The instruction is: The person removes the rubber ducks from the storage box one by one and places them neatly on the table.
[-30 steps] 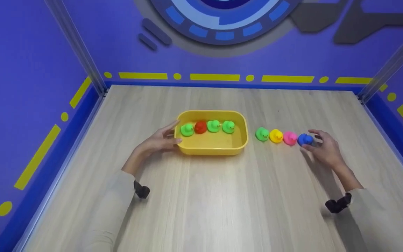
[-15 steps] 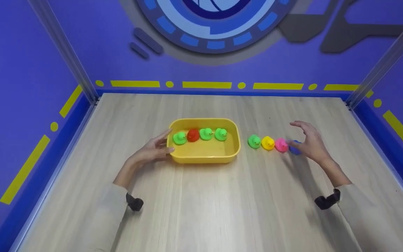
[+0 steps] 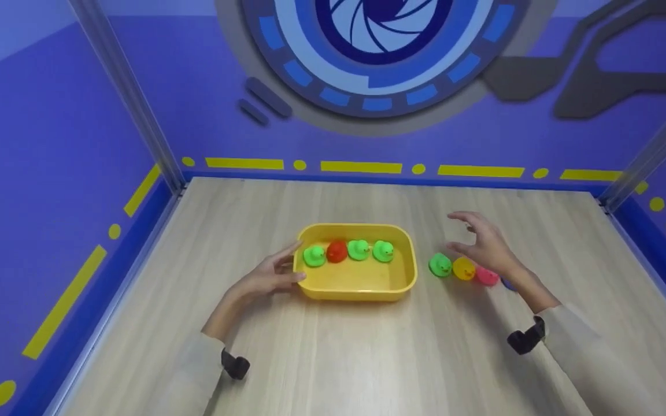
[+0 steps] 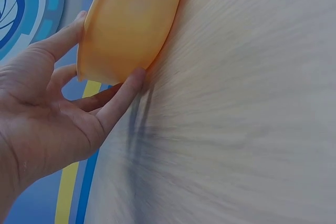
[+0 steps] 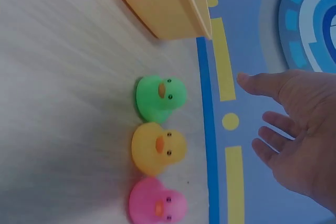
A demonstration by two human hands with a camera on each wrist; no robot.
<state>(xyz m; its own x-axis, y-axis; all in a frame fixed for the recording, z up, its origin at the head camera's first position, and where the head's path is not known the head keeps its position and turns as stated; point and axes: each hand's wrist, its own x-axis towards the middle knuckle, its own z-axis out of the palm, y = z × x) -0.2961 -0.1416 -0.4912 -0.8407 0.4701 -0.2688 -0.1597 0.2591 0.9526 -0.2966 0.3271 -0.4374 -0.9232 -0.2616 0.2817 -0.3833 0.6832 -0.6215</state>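
My left hand rests its spread fingertips on the left end of a yellow plastic tub. In the left wrist view, one fingertip is at the tub's rim and another low on its outer wall. Inside the tub sit a red toy duck and several green ones. Held over a row of ducks to the right, my right hand has nothing between its parted thumb and fingers. The row runs green duck, yellow duck, pink duck, then a blue duck mostly hidden by the hand.
The wood-grain tabletop is bounded by a blue back wall and a left side wall, with metal posts at the corners. A black wrist camera is strapped at the left sleeve, another on the right.
My right hand has left the blue duck empty and moved left, above the row. The left hand stays at the tub. The head view has tilted upward.
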